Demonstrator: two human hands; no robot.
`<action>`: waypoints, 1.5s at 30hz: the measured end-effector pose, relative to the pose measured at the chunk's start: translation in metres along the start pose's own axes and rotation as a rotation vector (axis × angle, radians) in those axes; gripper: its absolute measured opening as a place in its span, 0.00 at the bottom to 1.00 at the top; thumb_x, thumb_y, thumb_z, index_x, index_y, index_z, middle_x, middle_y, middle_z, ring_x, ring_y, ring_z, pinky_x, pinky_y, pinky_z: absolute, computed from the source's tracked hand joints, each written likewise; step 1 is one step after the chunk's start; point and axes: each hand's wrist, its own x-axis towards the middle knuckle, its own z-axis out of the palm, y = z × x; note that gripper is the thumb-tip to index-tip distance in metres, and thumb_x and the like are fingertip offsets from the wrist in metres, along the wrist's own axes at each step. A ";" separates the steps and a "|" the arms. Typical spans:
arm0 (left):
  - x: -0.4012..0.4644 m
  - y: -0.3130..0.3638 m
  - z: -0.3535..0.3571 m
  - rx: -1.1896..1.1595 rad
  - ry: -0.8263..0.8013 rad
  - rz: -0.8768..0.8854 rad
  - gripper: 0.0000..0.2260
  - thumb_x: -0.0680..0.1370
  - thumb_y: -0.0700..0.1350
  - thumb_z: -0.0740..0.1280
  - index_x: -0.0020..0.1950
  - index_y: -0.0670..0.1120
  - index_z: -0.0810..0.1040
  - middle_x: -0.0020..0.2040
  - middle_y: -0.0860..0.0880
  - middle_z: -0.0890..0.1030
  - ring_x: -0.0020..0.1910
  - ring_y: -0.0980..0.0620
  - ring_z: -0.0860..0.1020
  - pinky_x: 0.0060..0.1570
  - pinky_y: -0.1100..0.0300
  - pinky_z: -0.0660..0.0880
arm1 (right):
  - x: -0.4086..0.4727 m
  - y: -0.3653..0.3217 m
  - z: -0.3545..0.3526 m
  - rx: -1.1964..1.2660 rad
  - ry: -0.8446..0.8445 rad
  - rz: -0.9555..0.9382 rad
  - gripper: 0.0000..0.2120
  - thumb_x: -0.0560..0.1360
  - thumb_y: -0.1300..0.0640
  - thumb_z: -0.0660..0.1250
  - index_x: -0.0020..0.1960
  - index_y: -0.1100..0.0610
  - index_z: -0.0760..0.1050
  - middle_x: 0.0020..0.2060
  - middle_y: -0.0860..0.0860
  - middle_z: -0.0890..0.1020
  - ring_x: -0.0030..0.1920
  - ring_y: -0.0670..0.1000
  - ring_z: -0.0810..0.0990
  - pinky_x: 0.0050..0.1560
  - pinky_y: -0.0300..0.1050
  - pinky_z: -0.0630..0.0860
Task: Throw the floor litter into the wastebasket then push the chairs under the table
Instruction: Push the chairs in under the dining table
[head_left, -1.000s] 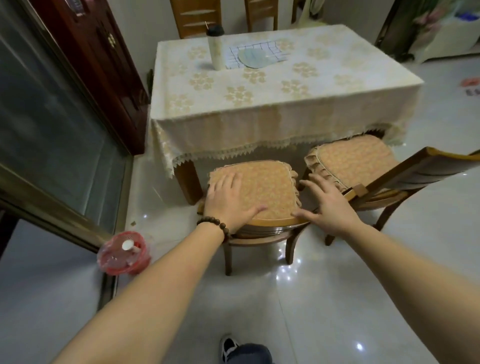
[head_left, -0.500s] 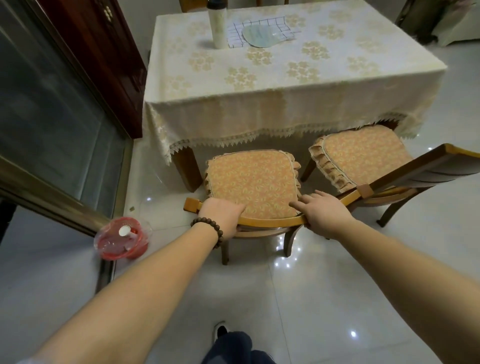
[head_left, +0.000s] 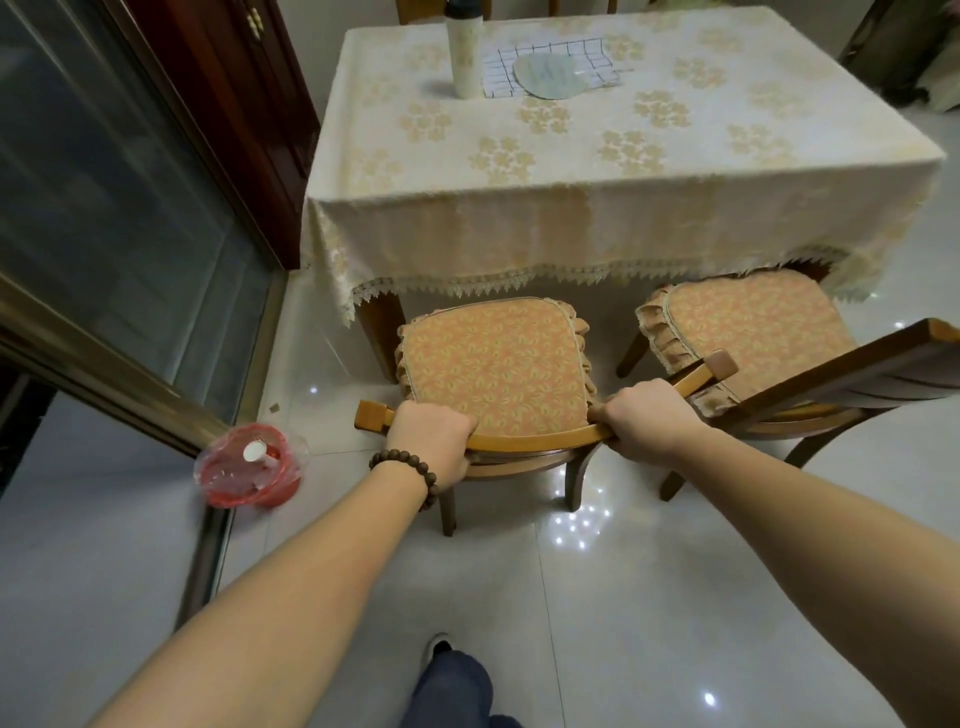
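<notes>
Glossy tile floor (head_left: 649, 597) could let the cushioned chair (head_left: 493, 364), just before the lace-clothed surface (head_left: 597, 171), skid crooked into its leg, though left hand (head_left: 434, 441) and right hand (head_left: 641, 418) each grip the backrest rail.

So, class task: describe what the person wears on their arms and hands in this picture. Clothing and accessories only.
Both forearms are bare, with no sleeves in view and no gloves. The left hand has a bracelet of round dark brown beads around its wrist. The right hand and its wrist carry nothing: no ring, watch or band is visible.
</notes>
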 end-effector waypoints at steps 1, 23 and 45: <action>0.003 -0.001 0.001 -0.008 0.005 -0.009 0.11 0.74 0.53 0.62 0.55 0.53 0.75 0.44 0.50 0.80 0.45 0.46 0.78 0.43 0.55 0.71 | 0.005 0.004 -0.002 -0.012 0.001 -0.013 0.06 0.73 0.51 0.64 0.49 0.48 0.77 0.34 0.47 0.78 0.35 0.51 0.77 0.32 0.41 0.66; 0.161 -0.102 -0.023 0.014 -0.091 0.052 0.15 0.76 0.52 0.60 0.63 0.56 0.71 0.51 0.52 0.81 0.49 0.49 0.79 0.46 0.54 0.75 | 0.150 0.089 -0.020 0.111 -0.020 -0.002 0.05 0.75 0.54 0.60 0.49 0.51 0.73 0.37 0.49 0.79 0.39 0.54 0.79 0.41 0.48 0.77; 0.285 -0.165 -0.032 -0.083 -0.009 -0.069 0.11 0.75 0.55 0.61 0.55 0.57 0.75 0.49 0.56 0.81 0.50 0.53 0.78 0.48 0.56 0.73 | 0.292 0.186 -0.039 0.114 0.045 -0.162 0.03 0.74 0.58 0.60 0.46 0.52 0.70 0.36 0.49 0.78 0.36 0.53 0.77 0.34 0.47 0.73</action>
